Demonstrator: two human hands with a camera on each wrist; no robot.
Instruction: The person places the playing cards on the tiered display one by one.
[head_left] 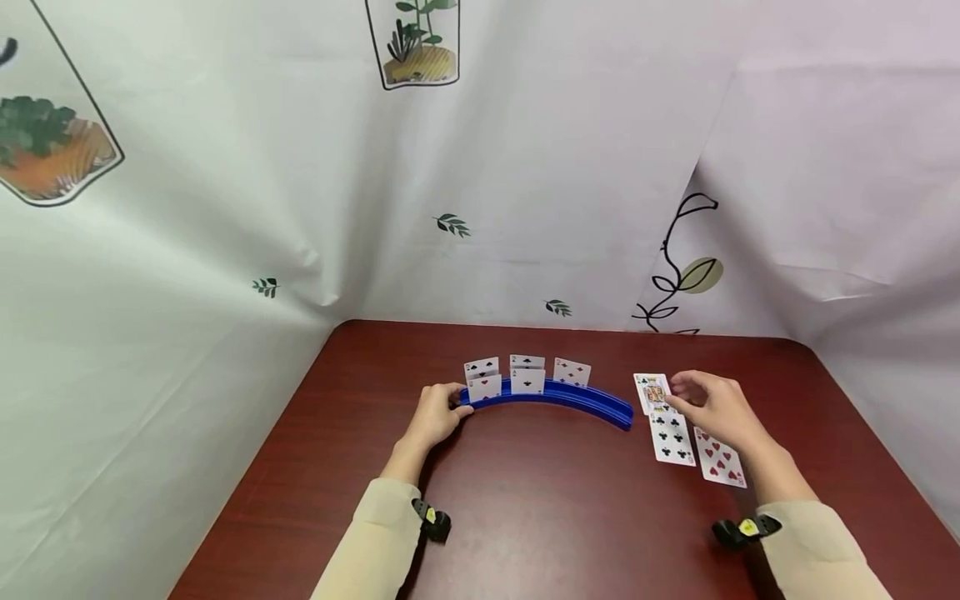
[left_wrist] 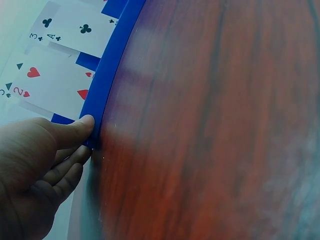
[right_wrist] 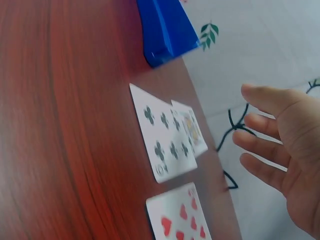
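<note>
At its left end, a curved blue card holder [head_left: 596, 405] is pinched by my left hand [head_left: 437, 414], thumb on the near side. In the left wrist view the thumb presses the holder's rim beside a two of hearts [left_wrist: 50, 85]. An ace of clubs [head_left: 528, 382] stands in the holder, and a diamond card [head_left: 572, 372] stands farther right. More cards rise behind the hearts and the ace. My right hand [head_left: 712, 406] hovers by a face card [head_left: 651, 390], its fingers loosely bent and apart with nothing between them.
A club card [head_left: 672, 439] lies flat, overlapping the face card. Beside it lies a heart card [head_left: 720, 460], partly behind my right wrist in the head view. The dark red table [head_left: 555, 500] meets a white printed curtain [head_left: 525, 167] at the back.
</note>
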